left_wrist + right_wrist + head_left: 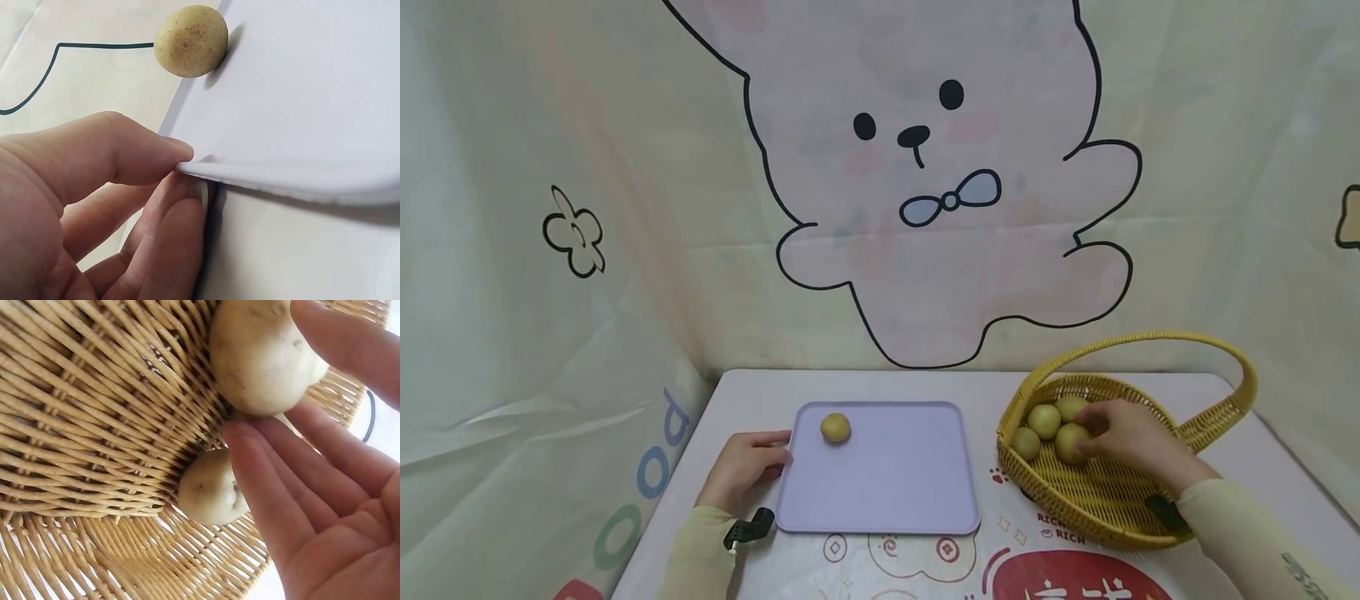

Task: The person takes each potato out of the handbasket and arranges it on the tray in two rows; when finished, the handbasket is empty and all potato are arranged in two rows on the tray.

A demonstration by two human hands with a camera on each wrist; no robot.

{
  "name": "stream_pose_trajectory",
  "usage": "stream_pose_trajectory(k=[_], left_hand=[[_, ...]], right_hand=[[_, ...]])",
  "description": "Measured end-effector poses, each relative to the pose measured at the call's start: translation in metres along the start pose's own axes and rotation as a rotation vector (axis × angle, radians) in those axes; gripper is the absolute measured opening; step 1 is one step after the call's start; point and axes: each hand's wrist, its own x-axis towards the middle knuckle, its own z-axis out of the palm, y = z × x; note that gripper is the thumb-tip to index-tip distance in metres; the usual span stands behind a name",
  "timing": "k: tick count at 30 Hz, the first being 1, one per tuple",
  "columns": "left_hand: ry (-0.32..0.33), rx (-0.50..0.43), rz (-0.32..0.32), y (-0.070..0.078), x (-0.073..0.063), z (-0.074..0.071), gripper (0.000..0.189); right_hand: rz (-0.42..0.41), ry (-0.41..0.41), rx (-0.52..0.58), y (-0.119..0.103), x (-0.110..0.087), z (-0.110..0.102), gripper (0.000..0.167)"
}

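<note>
With thumb and fingertips, my left hand (739, 468) pinches the left edge of a pale lilac tray (880, 500). In the left wrist view the thumb lies over the rim, with other fingers beneath it. One potato (836, 427) sits near the tray's far left corner. My right hand (1131, 433) reaches into a yellow wicker basket (1112, 533), its thumb and fingers on either side of a potato (262, 359). Several more potatoes, among them a small one (212, 487), lie close to those fingers.
The basket's tall arched handle (1150, 337) rises over its far right side. Under the tray and basket is a white table (752, 400) with a printed cover. Behind it hangs a curtain (625, 333) with a cartoon bear.
</note>
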Motion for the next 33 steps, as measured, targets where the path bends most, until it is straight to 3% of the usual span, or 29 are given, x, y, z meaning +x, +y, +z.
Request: stream_pose_trajectory(k=[10,21,26,33], left_hand=[[0.003,-0.01,-0.01,-0.001,0.001,0.0,0.048],[-0.005,-0.001,-0.002,0.0,0.003,-0.002,0.046],[-0.027,0.014,0.015,0.001,0.004,-0.001,0.047],[-0.024,0.037,0.007,0.002,0.001,-0.002,0.049]], right_hand=[[0.0,-0.017,-0.024,-0.009,0.001,0.008,0.069],[-0.006,-0.022,-0.06,-0.014,-0.002,0.003,0.065],[-0.005,0.031,-0.06,-0.021,-0.018,-0.014,0.07],[-0.017,0.09,0.009,-0.061,-0.054,-0.023,0.075]])
